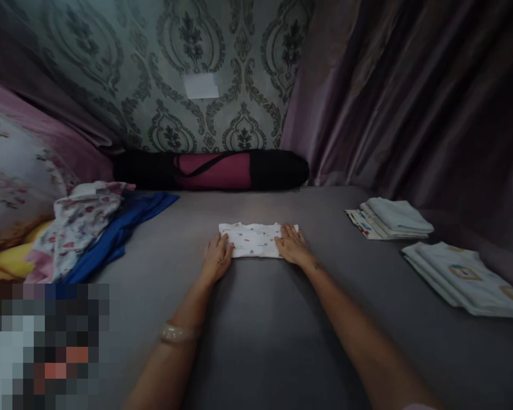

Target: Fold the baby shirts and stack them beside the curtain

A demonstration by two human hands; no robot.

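While the white printed cloth (254, 242) lies as a flat rectangle at the middle of the grey sheet (256, 330), even contact at both ends appears to be the main requirement. The left hand (218, 256) is open, palm down, with its fingers on the left end; the right hand (292, 246) is open, palm down, over the right end. Neither hand grips the fabric, and the pressure applied cannot be told. For a good result, spread the fingers, press lightly and evenly, and draw any slack outward toward the ends without dragging the layers out of line. Check the far edge, which looks slightly uneven, and square it against the near edge. Lift the hands straight up, since a sideways release could shift the upper layer. To the right lie a far stack of folded cloths (399, 217) and a near stack of folded cloths (461, 276); to the left, a blue cloth (147, 210) lies loosely beside a crumpled print cloth (88, 210). Beyond, a black and red bag (214, 172) rests along the far wall (239, 57).
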